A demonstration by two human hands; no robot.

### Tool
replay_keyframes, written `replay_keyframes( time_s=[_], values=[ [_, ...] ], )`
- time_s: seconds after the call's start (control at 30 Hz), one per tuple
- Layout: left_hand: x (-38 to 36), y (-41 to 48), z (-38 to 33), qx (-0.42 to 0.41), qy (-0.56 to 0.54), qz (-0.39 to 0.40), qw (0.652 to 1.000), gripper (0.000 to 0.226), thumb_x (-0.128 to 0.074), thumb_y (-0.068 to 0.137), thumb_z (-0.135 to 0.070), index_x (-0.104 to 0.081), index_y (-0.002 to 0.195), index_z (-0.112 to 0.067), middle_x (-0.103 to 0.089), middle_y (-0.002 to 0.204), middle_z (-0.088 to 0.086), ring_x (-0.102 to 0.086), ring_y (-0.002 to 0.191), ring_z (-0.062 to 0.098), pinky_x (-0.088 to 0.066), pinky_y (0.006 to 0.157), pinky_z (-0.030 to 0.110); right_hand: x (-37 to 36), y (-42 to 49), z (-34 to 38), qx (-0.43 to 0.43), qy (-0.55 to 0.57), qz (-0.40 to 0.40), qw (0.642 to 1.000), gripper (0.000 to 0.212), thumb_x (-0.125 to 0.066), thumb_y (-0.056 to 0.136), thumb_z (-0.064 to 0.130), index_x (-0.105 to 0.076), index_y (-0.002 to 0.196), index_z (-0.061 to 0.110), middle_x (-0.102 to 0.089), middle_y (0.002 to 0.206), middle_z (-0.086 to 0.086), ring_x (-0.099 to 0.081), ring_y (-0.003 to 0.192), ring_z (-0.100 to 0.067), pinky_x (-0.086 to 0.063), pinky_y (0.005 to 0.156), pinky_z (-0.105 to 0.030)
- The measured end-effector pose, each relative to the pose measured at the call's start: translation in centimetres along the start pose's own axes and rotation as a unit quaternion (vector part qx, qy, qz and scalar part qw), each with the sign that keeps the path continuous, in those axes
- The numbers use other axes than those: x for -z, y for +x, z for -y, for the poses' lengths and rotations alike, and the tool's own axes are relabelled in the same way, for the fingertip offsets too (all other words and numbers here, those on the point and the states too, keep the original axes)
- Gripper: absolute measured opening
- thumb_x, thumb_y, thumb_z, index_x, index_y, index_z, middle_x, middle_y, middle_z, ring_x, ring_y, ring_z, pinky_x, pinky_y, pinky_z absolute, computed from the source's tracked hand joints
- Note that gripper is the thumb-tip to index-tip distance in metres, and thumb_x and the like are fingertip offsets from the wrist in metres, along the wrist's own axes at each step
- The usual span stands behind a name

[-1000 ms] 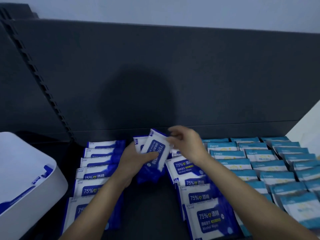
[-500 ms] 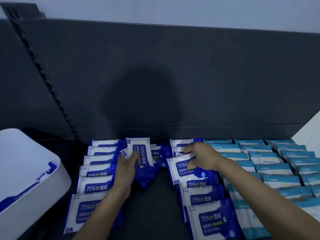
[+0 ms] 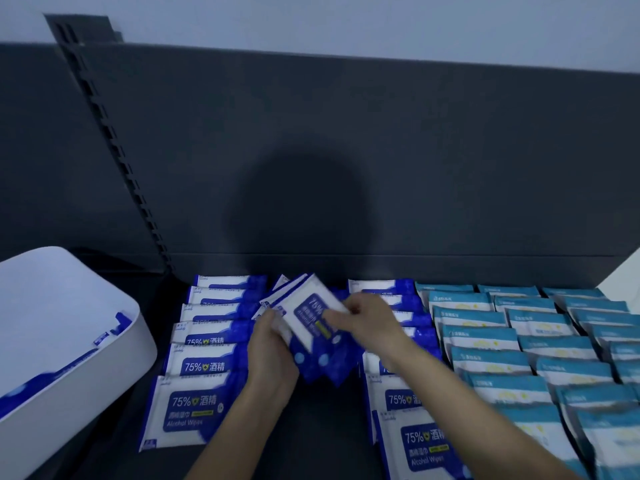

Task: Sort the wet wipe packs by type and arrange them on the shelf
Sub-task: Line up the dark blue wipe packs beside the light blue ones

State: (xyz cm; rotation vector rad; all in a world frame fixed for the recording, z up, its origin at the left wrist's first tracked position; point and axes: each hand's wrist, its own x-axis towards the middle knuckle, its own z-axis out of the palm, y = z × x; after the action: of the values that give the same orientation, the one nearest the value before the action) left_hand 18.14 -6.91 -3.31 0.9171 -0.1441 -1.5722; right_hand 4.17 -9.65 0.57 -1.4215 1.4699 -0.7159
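Dark blue and white alcohol wipe packs lie in a left row and a middle-right row on the dark shelf. Teal wipe packs fill several rows on the right. Between the two blue rows, my left hand grips a small stack of blue packs from below, tilted upward. My right hand pinches the top pack of that stack at its right edge.
A white plastic bin stands at the left with a few blue packs inside. The dark back panel of the shelf rises behind the rows. A white surface shows at the far right edge.
My right hand has left the middle-right row and come to the stack in my left hand. The stack has tilted and lifted a little.
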Motion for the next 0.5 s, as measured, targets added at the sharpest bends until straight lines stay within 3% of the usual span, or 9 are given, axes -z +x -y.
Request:
replay_keyframes(
  time_s=[0.07, 0.17, 0.23, 0.33, 0.43, 0.5],
  values=[
    [-0.4, -0.7, -0.1, -0.001, -0.022, 0.022, 1.0, 0.054, -0.047, 0.08, -0.062, -0.065, 0.109, -0.02, -0.073, 0.103, 0.013, -0.063, 0.104, 0.033, -0.045, 0.091, 0.051, -1.8, -0.3, -0.3, 0.014, -0.04, 0.001, 0.999, 0.025, -0.072, 0.083, 0.029, -0.053, 0.092, 0.015, -0.06, 0.088, 0.005, -0.056, 0.069, 0.0, -0.043, 0.052, -0.012],
    [0.0, -1.5, -0.1, -0.009, -0.013, 0.0, 1.0, 0.06, -0.048, 0.07, -0.071, -0.068, 0.102, -0.023, -0.075, 0.095, 0.01, -0.066, 0.095, 0.031, -0.05, 0.081, 0.049, -2.3, -0.5, -0.1, 0.038, -0.029, 0.03, 0.998, 0.064, -0.077, 0.078, 0.026, -0.037, 0.129, 0.022, -0.048, 0.114, 0.012, -0.052, 0.096, -0.002, -0.044, 0.07, -0.012],
    [0.7, -1.8, -0.2, -0.02, -0.008, 0.01, 1.0, 0.059, -0.049, 0.074, -0.067, -0.067, 0.107, -0.022, -0.074, 0.1, 0.01, -0.067, 0.096, 0.03, -0.05, 0.081, 0.048, -2.1, -0.4, 0.0, 0.057, -0.053, 0.063, 0.995, 0.072, -0.079, 0.076, 0.024, -0.039, 0.136, 0.023, -0.05, 0.122, 0.012, -0.05, 0.107, -0.005, -0.044, 0.082, -0.018],
    [2.4, -1.3, -1.2, -0.12, 0.035, 0.052, 0.991, 0.036, -0.061, 0.086, -0.036, -0.062, 0.114, -0.014, -0.071, 0.107, 0.007, -0.065, 0.098, 0.024, -0.05, 0.083, 0.039, -1.5, -0.3, 0.2, 0.099, -0.106, 0.054, 0.988, 0.058, -0.077, 0.077, 0.02, -0.051, 0.129, 0.021, -0.057, 0.117, 0.008, -0.056, 0.102, -0.009, -0.046, 0.078, -0.017],
    [4.9, -0.9, -2.9, -0.209, 0.222, 0.053, 0.951, 0.056, -0.071, 0.071, -0.02, -0.053, 0.124, -0.027, -0.063, 0.117, -0.005, -0.062, 0.107, 0.013, -0.049, 0.091, 0.032, -0.8, -0.5, 0.2, 0.162, -0.222, 0.019, 0.961, 0.054, -0.073, 0.08, 0.017, -0.049, 0.127, 0.027, -0.053, 0.118, 0.01, -0.051, 0.1, -0.006, -0.041, 0.08, -0.015],
    [5.7, -1.0, -3.3, -0.21, 0.434, 0.091, 0.872, 0.059, -0.082, 0.067, -0.016, -0.054, 0.116, -0.033, -0.066, 0.113, -0.008, -0.063, 0.106, 0.007, -0.052, 0.089, 0.026, -1.0, -0.7, -0.2, 0.205, -0.284, 0.04, 0.936, 0.051, -0.071, 0.083, 0.018, -0.048, 0.128, 0.027, -0.052, 0.125, 0.009, -0.051, 0.105, -0.007, -0.041, 0.086, -0.017]
  ],
)
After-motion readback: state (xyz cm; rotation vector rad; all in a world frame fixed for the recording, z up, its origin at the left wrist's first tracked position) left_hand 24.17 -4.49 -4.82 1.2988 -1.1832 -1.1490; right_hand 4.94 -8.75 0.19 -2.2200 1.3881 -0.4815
